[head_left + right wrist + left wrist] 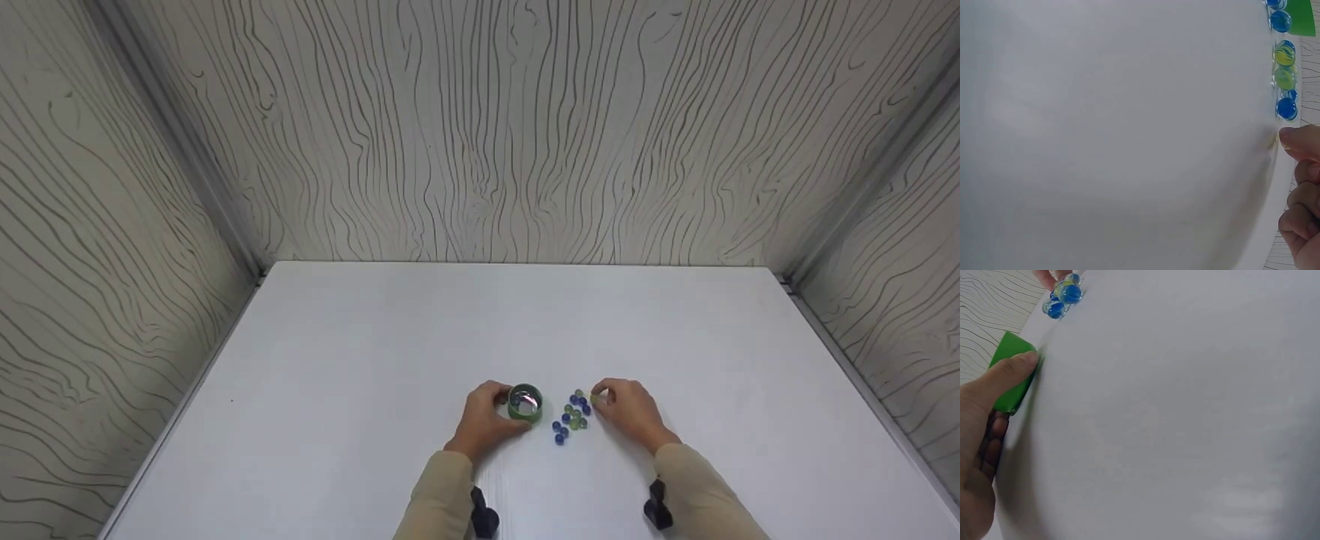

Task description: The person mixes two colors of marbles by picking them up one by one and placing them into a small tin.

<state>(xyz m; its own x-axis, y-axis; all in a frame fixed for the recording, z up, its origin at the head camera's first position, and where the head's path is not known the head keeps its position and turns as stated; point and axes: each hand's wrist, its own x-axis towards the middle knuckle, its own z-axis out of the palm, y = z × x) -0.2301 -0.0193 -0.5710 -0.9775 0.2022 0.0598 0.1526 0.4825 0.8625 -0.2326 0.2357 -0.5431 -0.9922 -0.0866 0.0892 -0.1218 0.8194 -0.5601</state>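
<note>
My left hand (486, 420) grips a small round green container (511, 409) from its left side, thumb in front and fingers behind. In the left wrist view, the thumb presses along the green wall (1015, 387). The container's inside looks shiny, with a dark blue spot in it that is too small to make out. Several glass marbles (576, 413), blue and yellow-green, lie in a loose cluster right of the container. At the cluster's right edge, my right hand (630, 411) pinches a yellow-green marble (594, 398), mostly hidden by the fingers.
A white table (360, 337) lies under both hands. Wood-grain patterned panels (480, 135) rise behind it and at both sides. Each wrist carries a black device (658, 510) beside a beige sleeve (435, 499).
</note>
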